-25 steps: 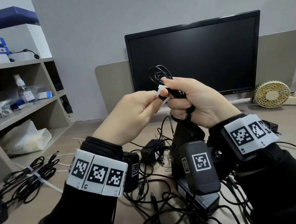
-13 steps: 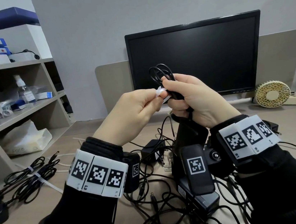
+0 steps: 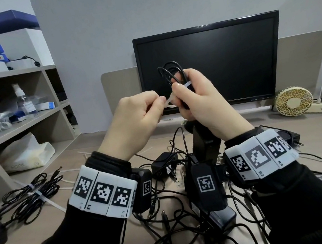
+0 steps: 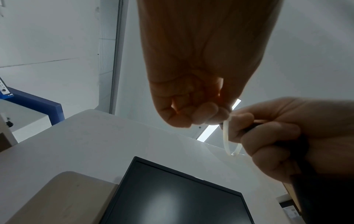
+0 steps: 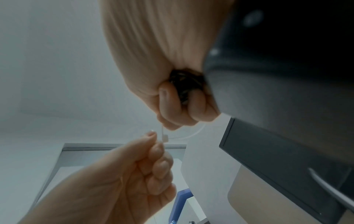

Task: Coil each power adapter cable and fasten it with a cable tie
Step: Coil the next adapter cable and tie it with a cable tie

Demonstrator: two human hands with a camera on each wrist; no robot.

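Both hands are raised at mid-frame, close together in front of the monitor (image 3: pixel 210 64). Our right hand (image 3: pixel 200 104) is fisted round the coiled cable (image 3: pixel 172 73), loops sticking out above the fingers. Our left hand (image 3: pixel 135 121) pinches the white cable tie (image 3: pixel 170 101) between thumb and forefinger; the tie loops toward the bundle. Lower left on the counter (image 3: pixel 18 243), tied cables (image 3: pixel 32 195) lie.
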